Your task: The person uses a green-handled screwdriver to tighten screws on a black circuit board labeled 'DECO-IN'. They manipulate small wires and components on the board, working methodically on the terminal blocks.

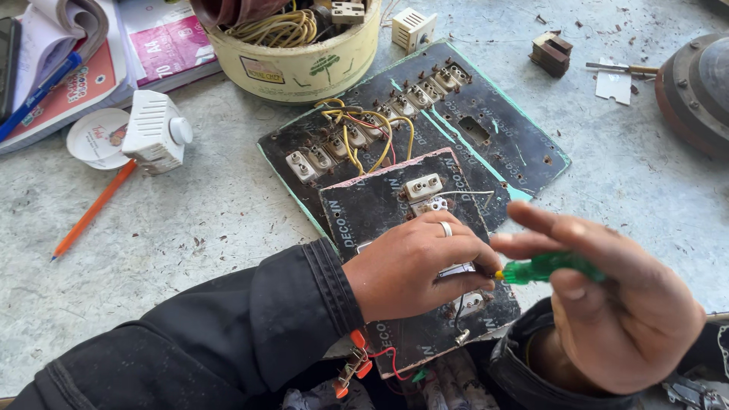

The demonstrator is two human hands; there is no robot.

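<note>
- Lower centre of frame: small black board [387, 209] lies tilted on top of a bigger black board [486, 121], both on a grey, scuffed worktable [190, 220].
- Progress, judging by what shows: big board has a row of white switch backs [425, 87] along its upper edge w/ yellow wires [364, 129] looped btwn several; one rectangular cut-out sits bare, so that board looks only partly fitted.
- Small board: white switch back [423, 187] mounted near its top, more fittings lower down, mostly hidden under the hands; red wire [387, 357] + loose clips hang at its bottom edge. Looks mid-way, fastening/wiring not finished; can't tell which screws are tight.
- Left hand [414, 266]: ring on one finger, dark sleeve, lies palm-down on small board, fingers curled together and pressing on a fitting beneath; what exactly it pins is hidden.
- Right hand [615, 304]: at lower right, closed round a green-handled screwdriver [547, 267], thumb and lower fingers clamped on handle, index finger stretched out above. Tip end points left and meets left fingertips; blade itself not visible.
- Elsewhere: cream round tub [304, 61] of wires top centre, white dimmer knob unit [156, 133] + orange pencil [95, 209] at left, books [68, 68] upper left, dark round metal part [699, 87] at right edge.
</note>
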